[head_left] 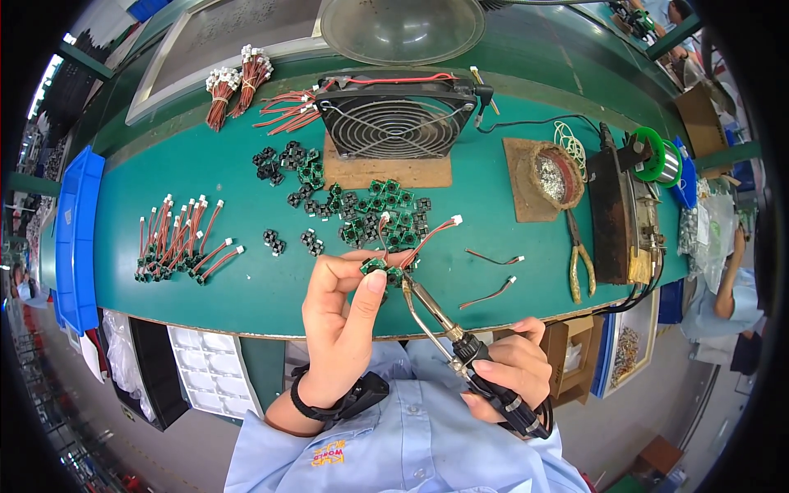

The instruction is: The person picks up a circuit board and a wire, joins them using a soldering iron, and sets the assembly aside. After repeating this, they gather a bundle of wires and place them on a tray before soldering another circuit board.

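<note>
Between thumb and fingers, my left hand [341,308] pinches small green circuit boards [380,269] above the bench's near edge. Red-and-black wires with white connectors [436,232] rise from them. My right hand [514,370] is wrapped round a soldering iron [448,329] with a thin metal feed tube alongside. Its tip meets the boards' right side; the exact contact is too small to make out. Just beyond my fingers lies a pile of green and black boards [386,214]. Two loose wire leads [489,292] rest to the right.
Wired boards [177,246] lie in a group at left, beside a blue tray [78,238]. A black fan [397,119] stands at the back, near bundled leads [220,99]. Rightward are a round tin [556,175], pliers [580,259], and a soldering unit [616,222] with a green solder spool [655,156].
</note>
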